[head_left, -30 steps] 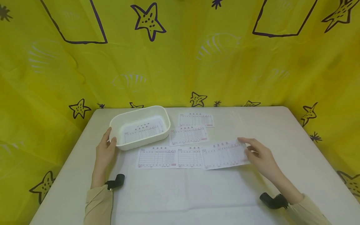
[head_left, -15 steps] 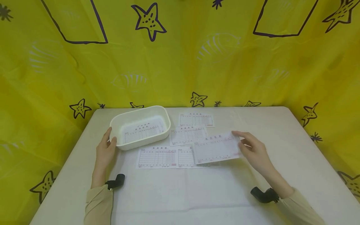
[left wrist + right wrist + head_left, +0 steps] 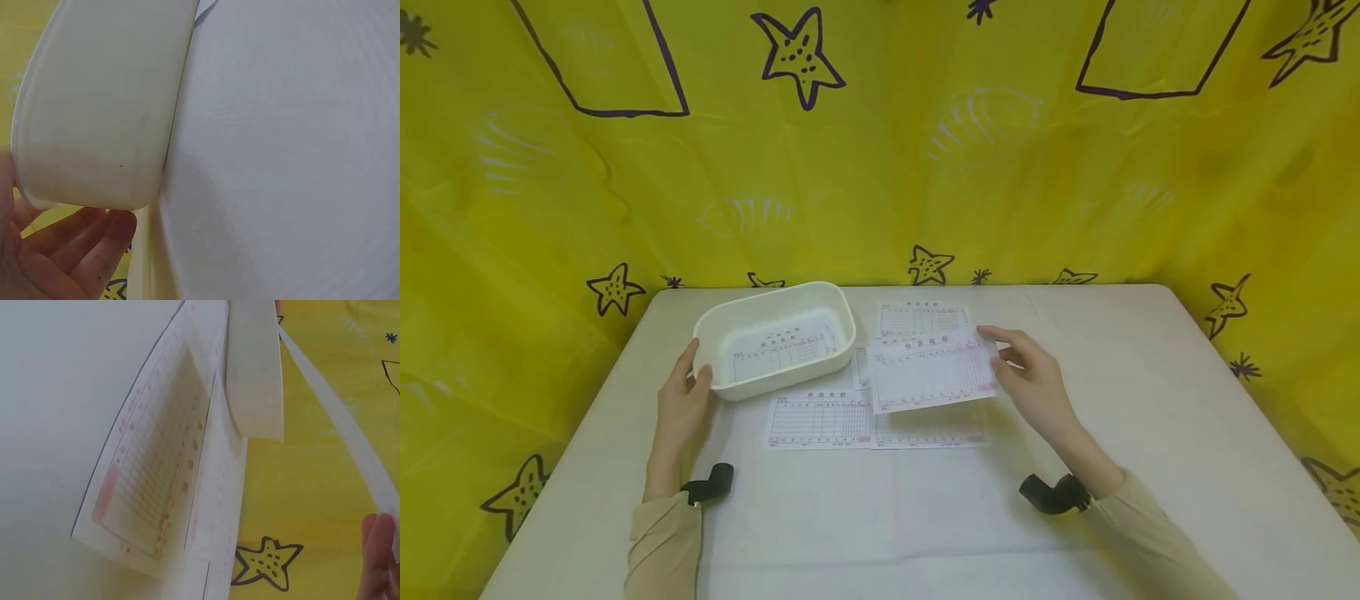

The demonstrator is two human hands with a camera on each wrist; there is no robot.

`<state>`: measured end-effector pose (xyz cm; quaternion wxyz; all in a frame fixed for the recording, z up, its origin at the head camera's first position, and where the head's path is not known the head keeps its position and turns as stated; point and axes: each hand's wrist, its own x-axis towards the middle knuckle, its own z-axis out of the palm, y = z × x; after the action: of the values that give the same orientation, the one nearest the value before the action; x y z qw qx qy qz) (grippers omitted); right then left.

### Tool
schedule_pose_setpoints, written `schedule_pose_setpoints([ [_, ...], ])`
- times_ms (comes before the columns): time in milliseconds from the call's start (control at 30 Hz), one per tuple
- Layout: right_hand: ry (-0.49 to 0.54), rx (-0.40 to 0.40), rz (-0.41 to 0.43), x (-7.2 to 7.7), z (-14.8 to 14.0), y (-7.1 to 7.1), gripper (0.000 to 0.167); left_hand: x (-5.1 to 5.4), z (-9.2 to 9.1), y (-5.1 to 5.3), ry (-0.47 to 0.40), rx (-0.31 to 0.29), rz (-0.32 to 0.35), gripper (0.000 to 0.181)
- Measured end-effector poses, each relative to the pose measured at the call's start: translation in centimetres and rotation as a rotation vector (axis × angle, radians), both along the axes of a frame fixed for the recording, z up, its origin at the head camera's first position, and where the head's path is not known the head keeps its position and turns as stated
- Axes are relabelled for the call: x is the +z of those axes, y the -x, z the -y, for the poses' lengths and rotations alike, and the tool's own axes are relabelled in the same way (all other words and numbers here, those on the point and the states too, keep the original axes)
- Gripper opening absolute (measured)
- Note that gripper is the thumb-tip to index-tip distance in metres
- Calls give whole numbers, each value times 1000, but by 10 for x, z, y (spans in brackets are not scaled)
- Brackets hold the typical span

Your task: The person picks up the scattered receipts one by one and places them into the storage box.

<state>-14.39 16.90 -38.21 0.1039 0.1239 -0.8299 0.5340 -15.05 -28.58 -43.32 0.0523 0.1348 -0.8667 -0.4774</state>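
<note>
A white tub with printed slips inside stands at the back left. My left hand grips its left end; in the left wrist view the fingers bend against the tub's end wall. Between thumb and fingers, my right hand pinches the right edge of one printed slip, raised over the other slips. The right wrist view shows this slip edge-on, held by the fingers.
Several slips lie on the white table: one at the back, one partly covered by the raised slip, and two in the front row, right of and below the tub. A yellow patterned curtain hangs behind the table.
My right hand has carried the pinched slip left and a little toward the back, uncovering more of the front right slip. My left hand and the tub have stayed in place.
</note>
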Motion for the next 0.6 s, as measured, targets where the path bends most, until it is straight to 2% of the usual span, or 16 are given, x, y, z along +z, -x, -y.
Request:
schedule_pose_setpoints([
  [333, 29, 18, 38, 10, 36, 17, 41, 2, -1, 0, 6, 6, -5, 57],
  [600, 96, 56, 28, 15, 70, 39, 41, 1, -1, 0, 7, 4, -2, 57],
])
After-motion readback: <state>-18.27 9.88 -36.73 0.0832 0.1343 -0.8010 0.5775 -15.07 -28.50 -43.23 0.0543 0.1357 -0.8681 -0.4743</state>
